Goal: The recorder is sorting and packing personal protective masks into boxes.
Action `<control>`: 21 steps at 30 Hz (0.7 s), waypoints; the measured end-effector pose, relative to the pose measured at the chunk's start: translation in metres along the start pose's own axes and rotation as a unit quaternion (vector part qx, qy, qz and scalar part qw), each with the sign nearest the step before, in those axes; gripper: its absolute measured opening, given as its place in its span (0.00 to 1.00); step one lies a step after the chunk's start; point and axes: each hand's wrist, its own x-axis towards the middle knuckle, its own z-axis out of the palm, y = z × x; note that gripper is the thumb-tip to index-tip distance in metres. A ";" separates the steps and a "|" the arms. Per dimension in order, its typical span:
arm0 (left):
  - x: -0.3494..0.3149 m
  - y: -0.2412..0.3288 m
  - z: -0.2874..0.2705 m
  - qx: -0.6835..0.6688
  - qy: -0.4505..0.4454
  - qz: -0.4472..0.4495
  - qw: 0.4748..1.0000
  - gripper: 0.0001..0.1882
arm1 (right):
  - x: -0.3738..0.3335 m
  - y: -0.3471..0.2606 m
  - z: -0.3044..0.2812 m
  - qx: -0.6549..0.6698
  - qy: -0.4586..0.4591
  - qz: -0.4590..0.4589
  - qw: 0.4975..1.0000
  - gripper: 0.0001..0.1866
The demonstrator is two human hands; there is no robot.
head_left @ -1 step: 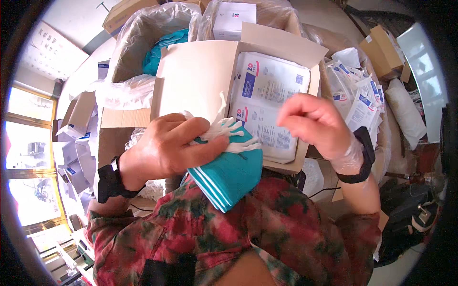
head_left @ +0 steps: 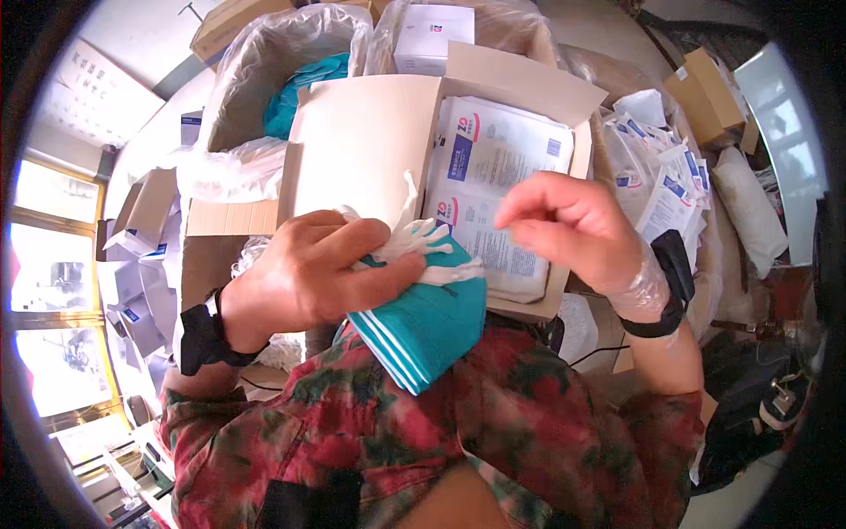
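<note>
Left hand [head_left: 317, 273] grips teal masks [head_left: 432, 326] with white loops [head_left: 451, 272] before the open carton [head_left: 524, 79]; right hand [head_left: 577, 229] curls over the carton, possibly empty, I can't tell. Loop handling seems underway; continuing calls for a steady stack.

Open carton [head_left: 361, 132]: smooth, matt cardboard. Inside the carton: white packets [head_left: 511, 163], smooth, plastic-looking film, slight sheen. At the carton's near edge: folded teal masks [head_left: 432, 326], matt, cloth-like; white loops [head_left: 414, 238], soft, matt. Beyond the carton, leftward: bin liner [head_left: 231, 88], clear plastic, crinkled, glossy. Nearer than the carton: patterned shirt [head_left: 397, 441], matt cloth.
</note>
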 end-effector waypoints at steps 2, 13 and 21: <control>0.003 0.000 0.001 0.005 -0.009 0.009 1.000 0.23 | 0.009 -0.002 0.006 -0.067 -0.046 -0.073 0.994 0.10; 0.013 0.003 0.005 -0.051 -0.029 0.066 0.996 0.23 | 0.037 0.006 0.017 -0.280 -0.154 -0.151 0.935 0.15; 0.017 0.006 0.007 -0.044 -0.036 0.065 0.996 0.23 | 0.037 0.008 0.010 -0.183 -0.206 -0.092 0.957 0.13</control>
